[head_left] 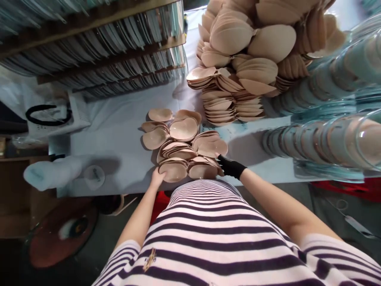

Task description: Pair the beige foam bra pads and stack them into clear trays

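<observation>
Several short stacks of beige foam cups (181, 139) lie on the white table (119, 131) right in front of me. My left hand (156, 177), bare, grips the left edge of the nearest stack (174, 171); its fingers are partly hidden under the cups. My right hand (229, 165) wears a black glove and presses on the right side of the neighbouring near stack (204, 170), fingertips between it and the stack behind. My striped shirt hides the table's near edge.
A big heap of beige cups (238, 43) fills the back of the table. Rows of clear plastic trays (327, 139) lie at the right, racks of thin sheets (104, 51) at the back left. A white lid (93, 177), a white roll (50, 173) and a black ring (49, 115) are at the left.
</observation>
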`<state>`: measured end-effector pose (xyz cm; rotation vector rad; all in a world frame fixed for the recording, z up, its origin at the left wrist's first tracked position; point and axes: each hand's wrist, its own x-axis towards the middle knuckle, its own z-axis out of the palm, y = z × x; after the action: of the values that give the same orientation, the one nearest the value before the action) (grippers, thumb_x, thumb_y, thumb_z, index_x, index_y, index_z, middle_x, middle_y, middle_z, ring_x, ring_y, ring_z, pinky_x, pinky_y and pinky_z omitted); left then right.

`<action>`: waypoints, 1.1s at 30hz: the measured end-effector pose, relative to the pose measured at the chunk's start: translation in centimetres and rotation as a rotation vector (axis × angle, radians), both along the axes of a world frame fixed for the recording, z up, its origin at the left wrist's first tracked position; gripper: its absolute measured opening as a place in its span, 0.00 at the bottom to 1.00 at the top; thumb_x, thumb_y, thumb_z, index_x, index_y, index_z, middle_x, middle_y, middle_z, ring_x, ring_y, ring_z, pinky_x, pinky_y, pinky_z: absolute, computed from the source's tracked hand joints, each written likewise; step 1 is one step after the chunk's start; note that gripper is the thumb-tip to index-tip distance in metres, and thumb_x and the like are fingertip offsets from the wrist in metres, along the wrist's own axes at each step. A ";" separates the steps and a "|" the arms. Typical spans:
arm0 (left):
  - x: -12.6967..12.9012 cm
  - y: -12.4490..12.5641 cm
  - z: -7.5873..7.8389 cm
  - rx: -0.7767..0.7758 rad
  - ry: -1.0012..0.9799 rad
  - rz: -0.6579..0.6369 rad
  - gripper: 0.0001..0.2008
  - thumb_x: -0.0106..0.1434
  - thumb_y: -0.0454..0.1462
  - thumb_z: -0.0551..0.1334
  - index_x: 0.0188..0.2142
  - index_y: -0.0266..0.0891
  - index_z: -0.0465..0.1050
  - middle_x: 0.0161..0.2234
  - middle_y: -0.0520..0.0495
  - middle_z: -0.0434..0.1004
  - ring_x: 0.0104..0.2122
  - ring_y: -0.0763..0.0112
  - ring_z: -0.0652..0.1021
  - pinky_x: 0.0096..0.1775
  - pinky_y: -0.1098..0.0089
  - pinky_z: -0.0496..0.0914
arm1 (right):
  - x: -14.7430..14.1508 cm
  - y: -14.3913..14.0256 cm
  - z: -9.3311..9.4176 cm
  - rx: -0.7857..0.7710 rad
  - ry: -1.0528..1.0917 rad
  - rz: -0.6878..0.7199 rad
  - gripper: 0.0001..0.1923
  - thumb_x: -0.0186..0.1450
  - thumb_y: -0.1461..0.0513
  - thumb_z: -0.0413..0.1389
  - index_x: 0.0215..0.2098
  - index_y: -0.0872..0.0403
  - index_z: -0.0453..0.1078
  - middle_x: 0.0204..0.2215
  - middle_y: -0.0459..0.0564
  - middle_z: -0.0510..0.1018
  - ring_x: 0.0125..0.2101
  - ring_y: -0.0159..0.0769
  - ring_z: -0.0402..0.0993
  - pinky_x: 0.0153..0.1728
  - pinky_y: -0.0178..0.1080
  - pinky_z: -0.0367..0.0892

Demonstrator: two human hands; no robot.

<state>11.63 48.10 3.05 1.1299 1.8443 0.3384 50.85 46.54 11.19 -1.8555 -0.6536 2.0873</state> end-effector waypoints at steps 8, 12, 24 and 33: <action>1.6 -2.1 1.3 0.196 0.166 -0.192 0.14 0.58 0.32 0.64 0.45 0.41 0.73 0.46 0.41 0.80 0.47 0.58 0.79 0.50 0.60 0.73 | -2.2 -1.7 -1.2 0.441 -0.757 0.698 0.41 0.57 0.57 0.64 0.67 0.54 0.60 0.59 0.65 0.72 0.55 0.54 0.73 0.53 0.48 0.69; 3.2 -1.7 2.9 0.311 0.243 -0.482 0.08 0.64 0.34 0.60 0.41 0.42 0.76 0.46 0.40 0.79 0.50 0.56 0.77 0.54 0.56 0.70 | -2.1 1.2 -0.5 0.465 -0.771 0.939 0.26 0.64 0.62 0.56 0.61 0.50 0.69 0.52 0.59 0.80 0.49 0.49 0.78 0.46 0.42 0.71; 4.1 1.7 3.2 0.415 0.317 -0.624 0.20 0.60 0.32 0.65 0.53 0.41 0.71 0.57 0.37 0.71 0.57 0.54 0.74 0.59 0.55 0.69 | -1.2 2.7 0.7 0.553 -0.596 0.975 0.31 0.61 0.54 0.61 0.61 0.51 0.68 0.57 0.58 0.76 0.54 0.49 0.74 0.51 0.42 0.69; 5.7 3.2 3.8 0.463 0.345 -0.710 0.44 0.57 0.40 0.71 0.69 0.45 0.55 0.66 0.36 0.59 0.63 0.48 0.68 0.62 0.55 0.66 | -5.3 -0.7 -0.5 0.606 -0.685 0.992 0.15 0.68 0.56 0.52 0.49 0.45 0.77 0.50 0.62 0.80 0.51 0.59 0.75 0.50 0.53 0.67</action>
<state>17.29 51.28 6.84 2.1812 1.5399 0.1570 45.58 45.82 10.67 -1.9951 -2.4340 1.2196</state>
